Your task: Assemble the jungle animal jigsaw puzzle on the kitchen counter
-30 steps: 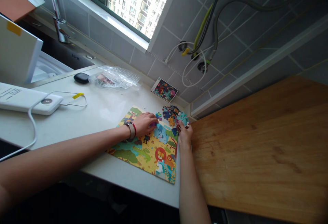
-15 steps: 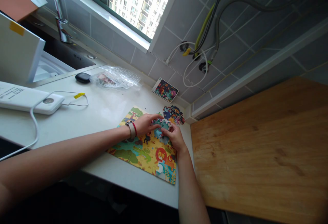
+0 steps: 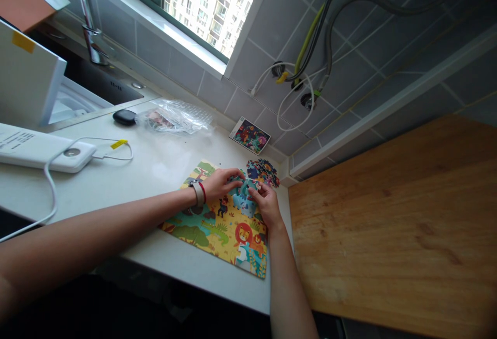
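Note:
A colourful animal jigsaw puzzle [image 3: 217, 235] lies on the white counter, with a red-maned lion near its lower right. Over its upper right part, my left hand [image 3: 222, 182] pinches teal puzzle pieces from the left side. My right hand [image 3: 267, 202] closes its fingertips on the right side of the same teal pieces [image 3: 243, 190], which look slightly raised. Just beyond my hands is a pile of dark loose pieces [image 3: 263, 172]. A picture card [image 3: 249, 135] leans against the tiled wall behind the pile.
Clear plastic packaging [image 3: 176, 117] and a black oval object [image 3: 125, 117] lie at the back left. A white power strip [image 3: 46, 150] with a cable is at the left, near the sink [image 3: 89, 83]. A wooden board [image 3: 392, 225] fills the right.
Both hands have shifted slightly, and the right fingertips have moved up along the teal pieces. More of the blue pieces below the hands now shows.

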### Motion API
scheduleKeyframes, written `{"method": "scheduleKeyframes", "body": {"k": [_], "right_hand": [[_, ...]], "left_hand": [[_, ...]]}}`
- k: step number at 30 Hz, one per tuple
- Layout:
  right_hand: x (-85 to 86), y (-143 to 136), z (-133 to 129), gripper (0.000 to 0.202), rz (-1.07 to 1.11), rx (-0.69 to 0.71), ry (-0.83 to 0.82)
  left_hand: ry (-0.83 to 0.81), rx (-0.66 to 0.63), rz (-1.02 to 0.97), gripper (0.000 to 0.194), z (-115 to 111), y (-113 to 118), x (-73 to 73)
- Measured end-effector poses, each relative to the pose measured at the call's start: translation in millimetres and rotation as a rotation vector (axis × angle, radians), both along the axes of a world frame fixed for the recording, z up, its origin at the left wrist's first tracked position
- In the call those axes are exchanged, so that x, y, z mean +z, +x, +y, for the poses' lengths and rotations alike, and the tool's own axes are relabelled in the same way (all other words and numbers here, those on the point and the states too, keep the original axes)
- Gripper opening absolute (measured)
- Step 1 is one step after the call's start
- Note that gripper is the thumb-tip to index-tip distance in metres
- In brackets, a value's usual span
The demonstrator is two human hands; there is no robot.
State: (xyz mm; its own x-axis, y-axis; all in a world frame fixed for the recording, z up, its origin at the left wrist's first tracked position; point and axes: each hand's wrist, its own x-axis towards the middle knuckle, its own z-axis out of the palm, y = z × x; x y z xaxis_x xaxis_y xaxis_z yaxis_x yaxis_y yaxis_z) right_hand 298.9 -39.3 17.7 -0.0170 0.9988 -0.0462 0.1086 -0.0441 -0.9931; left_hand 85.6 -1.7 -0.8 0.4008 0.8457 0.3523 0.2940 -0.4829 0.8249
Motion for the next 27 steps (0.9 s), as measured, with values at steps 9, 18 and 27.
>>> {"method": "scheduleKeyframes", "body": {"k": [9, 18, 27], "right_hand": [[-2.1, 3, 3, 0.045, 0.079, -0.048, -0.039], [5.9, 1, -8, 0.051, -0.305, 0.283, -0.019], [-16.0, 21, 9, 0.036, -0.595, -0.124, 0.278]], "left_hand": [[0.018, 0.074, -0.006, 0.029, 1, -2, -0.2], [0.036, 0.050, 0.187, 0.030, 1, -2, 2.7], [0.274, 0.027, 0.397, 0.024, -2, -3, -6.2]]}}
